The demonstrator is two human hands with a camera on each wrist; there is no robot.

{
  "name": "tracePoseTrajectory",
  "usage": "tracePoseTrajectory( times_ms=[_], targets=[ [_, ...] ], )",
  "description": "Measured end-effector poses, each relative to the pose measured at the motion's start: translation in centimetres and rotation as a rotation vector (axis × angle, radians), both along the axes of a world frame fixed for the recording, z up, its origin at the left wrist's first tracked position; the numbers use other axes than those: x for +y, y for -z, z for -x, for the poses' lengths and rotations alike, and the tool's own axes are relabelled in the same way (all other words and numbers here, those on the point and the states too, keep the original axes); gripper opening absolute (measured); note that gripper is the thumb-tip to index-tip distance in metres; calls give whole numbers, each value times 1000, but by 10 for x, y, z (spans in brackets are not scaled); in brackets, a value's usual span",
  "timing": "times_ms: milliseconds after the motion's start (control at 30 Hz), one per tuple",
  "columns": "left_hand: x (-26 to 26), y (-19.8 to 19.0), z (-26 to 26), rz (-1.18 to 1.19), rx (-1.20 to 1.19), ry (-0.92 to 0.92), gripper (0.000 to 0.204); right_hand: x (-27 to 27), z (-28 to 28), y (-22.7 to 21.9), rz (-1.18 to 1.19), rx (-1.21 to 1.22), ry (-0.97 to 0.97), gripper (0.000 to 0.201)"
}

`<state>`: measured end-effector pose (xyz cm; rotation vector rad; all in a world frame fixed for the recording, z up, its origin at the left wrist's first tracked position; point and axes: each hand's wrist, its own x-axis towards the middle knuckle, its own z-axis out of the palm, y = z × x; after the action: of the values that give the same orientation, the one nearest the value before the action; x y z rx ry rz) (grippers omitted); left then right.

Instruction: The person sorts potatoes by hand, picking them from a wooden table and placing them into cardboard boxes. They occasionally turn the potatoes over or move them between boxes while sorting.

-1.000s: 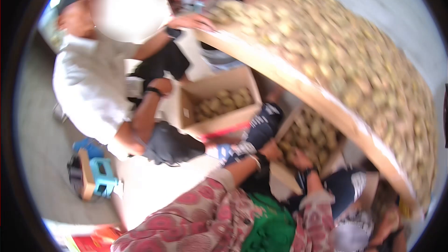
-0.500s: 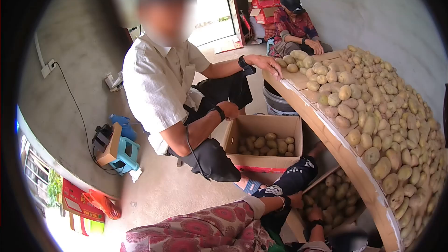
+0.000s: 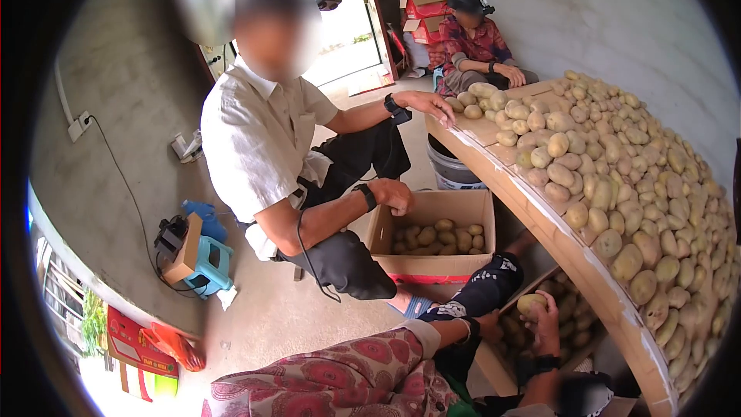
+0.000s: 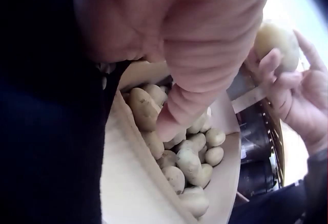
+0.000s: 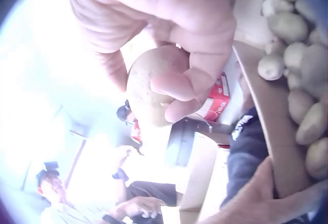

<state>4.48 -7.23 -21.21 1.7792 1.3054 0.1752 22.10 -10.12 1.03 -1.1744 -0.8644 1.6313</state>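
My right hand (image 3: 547, 327) is above the lower carton (image 3: 494, 368), its fingers and thumb round a potato (image 3: 531, 305). In the right wrist view that hand (image 5: 164, 29) grips the potato (image 5: 148, 86) from several sides. My left hand (image 3: 490, 326) is at the same carton's left side. The left wrist view shows the left hand (image 4: 205, 39) over the carton (image 4: 133, 173), a finger pointing down beside the potatoes (image 4: 188, 163); its other fingers are partly hidden. No potato is seen held in it.
A cardboard-edged platform (image 3: 540, 224) heaped with potatoes (image 3: 656, 216) curves along the right. Beyond my legs stands another carton (image 3: 432, 264) of potatoes, with a bucket (image 3: 455, 174) behind it. A person (image 3: 262, 131) squats at left; another (image 3: 482, 46) sits farther back.
My right hand has risen from among the potatoes in the lower carton and now holds one. My left hand has stayed by the carton's side. The squatting person's lower hand has shifted toward the other carton.
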Motion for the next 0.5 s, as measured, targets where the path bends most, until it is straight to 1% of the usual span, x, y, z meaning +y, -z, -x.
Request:
tracePoseTrajectory(
  times_ms=[33,67,100,133,167,200,233,267,300,333,367,400,433,467,500],
  targets=[
    [-8,-20,-4,0,-2,4,83,3,-7,1,-33,89,-3,37],
    [-21,-65,-10,-30,109,-22,75,2,-11,-7,-32,87,2,37],
    [-27,-97,-11,-57,217,-45,68,-1,-18,-23,-82,193,20,38],
    [-26,-102,-10,-47,187,-122,67,-3,-25,-37,-127,296,45,39],
    [-29,-102,-15,-24,156,-184,66,-3,-32,-48,-182,309,55,39],
    [-25,-94,-10,-74,159,-77,65,-5,-41,-63,-223,317,90,40],
    [-18,-82,-8,-32,285,32,66,-6,-49,-77,-271,288,128,39],
    [-12,-48,0,-30,321,93,113,-3,-64,-84,-283,293,137,37],
    [-15,-62,-1,-78,301,110,100,-3,-76,-97,-352,261,149,34],
    [-21,-83,-3,-87,354,169,126,-2,-86,-105,-390,266,195,33],
    [-20,-71,0,-64,325,146,141,0,-95,-115,-418,213,248,33],
    [-27,-65,3,-69,280,170,142,-1,-109,-119,-427,151,257,33],
    [-29,-68,3,-59,265,183,143,1,-122,-123,-447,94,248,33],
    [-27,-74,4,-55,253,178,143,1,-130,-132,-440,73,276,33],
    [-26,-74,9,-57,247,196,143,2,-134,-144,-467,-2,312,33]
  ],
)
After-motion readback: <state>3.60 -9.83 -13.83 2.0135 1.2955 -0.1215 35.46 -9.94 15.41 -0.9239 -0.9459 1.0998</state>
